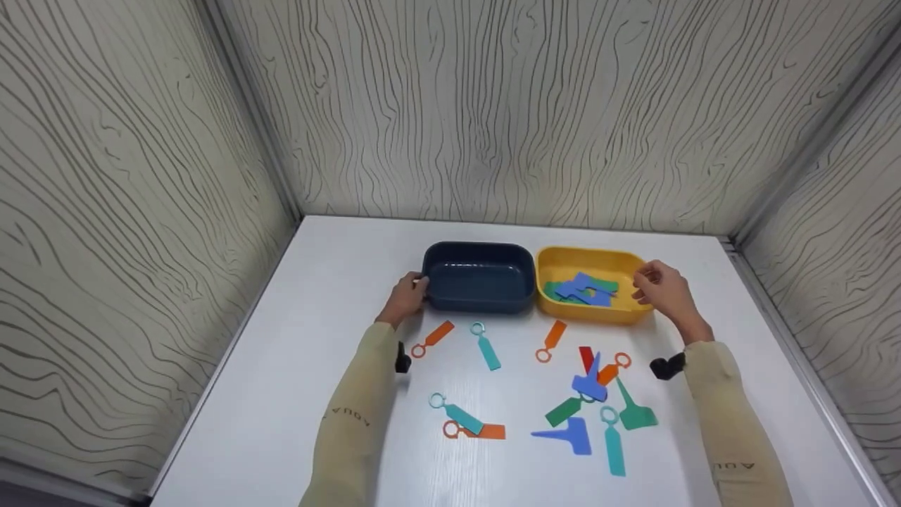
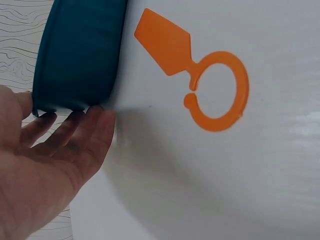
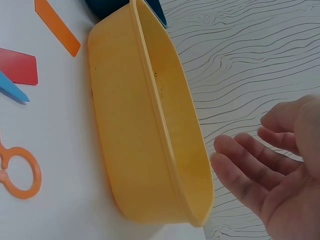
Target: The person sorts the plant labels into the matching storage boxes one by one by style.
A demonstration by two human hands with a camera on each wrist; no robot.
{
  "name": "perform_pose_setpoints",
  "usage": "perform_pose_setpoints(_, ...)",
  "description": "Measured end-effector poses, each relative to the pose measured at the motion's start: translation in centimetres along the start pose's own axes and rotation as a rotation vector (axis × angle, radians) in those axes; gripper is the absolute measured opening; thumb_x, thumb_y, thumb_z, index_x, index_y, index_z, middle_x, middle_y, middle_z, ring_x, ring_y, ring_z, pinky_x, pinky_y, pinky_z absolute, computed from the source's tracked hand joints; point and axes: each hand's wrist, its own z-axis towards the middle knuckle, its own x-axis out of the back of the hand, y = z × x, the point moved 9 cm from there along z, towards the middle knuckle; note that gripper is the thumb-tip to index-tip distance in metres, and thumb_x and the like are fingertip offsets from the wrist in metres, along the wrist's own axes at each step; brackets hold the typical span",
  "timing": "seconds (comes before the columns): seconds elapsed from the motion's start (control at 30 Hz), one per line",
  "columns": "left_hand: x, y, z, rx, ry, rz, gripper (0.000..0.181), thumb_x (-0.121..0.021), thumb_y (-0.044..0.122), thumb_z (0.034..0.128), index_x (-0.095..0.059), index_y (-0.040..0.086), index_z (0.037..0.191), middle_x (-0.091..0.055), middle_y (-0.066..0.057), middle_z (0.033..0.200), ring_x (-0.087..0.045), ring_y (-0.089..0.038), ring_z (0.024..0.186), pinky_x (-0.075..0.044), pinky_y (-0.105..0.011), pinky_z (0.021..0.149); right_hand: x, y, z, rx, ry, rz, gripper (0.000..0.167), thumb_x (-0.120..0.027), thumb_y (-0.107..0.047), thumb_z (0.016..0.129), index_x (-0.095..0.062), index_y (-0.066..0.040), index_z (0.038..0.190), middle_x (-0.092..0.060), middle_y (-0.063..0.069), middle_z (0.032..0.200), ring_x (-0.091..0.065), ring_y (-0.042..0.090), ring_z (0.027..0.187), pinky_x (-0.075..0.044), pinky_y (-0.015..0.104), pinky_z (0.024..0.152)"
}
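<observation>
My left hand [image 1: 406, 297] is at the left end of a dark blue bin [image 1: 479, 307]. In the left wrist view its fingertips meet the bin's end wall [image 2: 80, 75], with the thumb by the rim. A yellow bin [image 1: 598, 314] stands right beside the blue one and holds several blue and green tags [image 1: 583, 287]. By its right end hovers my right hand [image 1: 667, 290], fingers loosely bent. The right wrist view shows that hand [image 3: 270, 170] apart from the yellow wall [image 3: 130, 125], with nothing in it.
Several tags lie on the white table [image 1: 281, 394]: an orange ring tag [image 1: 433, 338], a turquoise one [image 1: 487, 351], another orange one [image 1: 552, 339], a blue T-shaped tag [image 1: 574, 435] and a green one [image 1: 636, 414]. Some overlap. Patterned panels [image 1: 493, 127] stand behind.
</observation>
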Motion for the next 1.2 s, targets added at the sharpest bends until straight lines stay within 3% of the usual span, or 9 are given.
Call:
perform_pose_setpoints(0.2,-0.1,0.0,0.0,0.014,-0.010,0.006,0.048,-0.042,0.038,0.1049,-0.045,0.008,0.142,-0.059,-0.015,0.126,-0.062,-0.023,0.104,-0.057,-0.039,0.081,-0.3,0.1,-0.7,-0.004,-0.051,-0.045,0.040,-0.048,-0.034,0.102,-0.055,0.002,0.118,-0.062,0.026,0.107,-0.069,0.031,0.087,-0.057,0.024,0.068)
perform_pose_setpoints(0.47,0.1,0.3,-0.1,0.017,-0.005,0.003,0.045,-0.042,0.038,0.1052,-0.046,0.009,0.140,-0.061,-0.015,0.122,-0.064,-0.024,0.100,-0.057,-0.039,0.079,-1.9,-0.1,-2.0,0.003,-0.159,-0.111,0.043,-0.051,-0.040,0.101,-0.055,0.000,0.117,-0.061,0.020,0.109,-0.065,0.026,0.090,-0.056,0.027,0.075)
perform_pose_setpoints(0.8,0.2,0.4,-0.2,-0.001,0.001,0.020,0.046,-0.041,0.036,0.1055,-0.046,0.007,0.141,-0.061,-0.014,0.124,-0.064,-0.022,0.100,-0.055,-0.034,0.078,-5.2,-1.3,-4.0,0.026,-0.329,-0.176,0.028,-0.062,-0.030,0.097,-0.059,-0.006,0.111,-0.064,0.014,0.101,-0.061,0.023,0.081,-0.054,0.029,0.071)
perform_pose_setpoints(1.07,0.3,0.8,-0.5,-0.020,0.019,0.037,0.044,-0.041,0.033,0.1054,-0.047,0.005,0.140,-0.061,-0.015,0.123,-0.064,-0.023,0.100,-0.055,-0.034,0.077,-7.6,-1.4,-5.6,-0.006,-0.459,-0.259,0.041,-0.069,-0.043,0.090,-0.061,-0.009,0.113,-0.063,0.007,0.098,-0.059,0.021,0.083,-0.055,0.032,0.076)
perform_pose_setpoints(1.2,0.1,0.5,-0.4,-0.003,0.009,0.031,0.047,-0.041,0.036,0.1054,-0.045,0.006,0.142,-0.060,-0.015,0.127,-0.063,-0.024,0.105,-0.055,-0.035,0.080,-8.6,-1.8,-6.3,-0.021,-0.500,-0.279,0.041,-0.072,-0.037,0.089,-0.061,-0.008,0.116,-0.063,0.006,0.098,-0.061,0.024,0.082,-0.056,0.034,0.076)
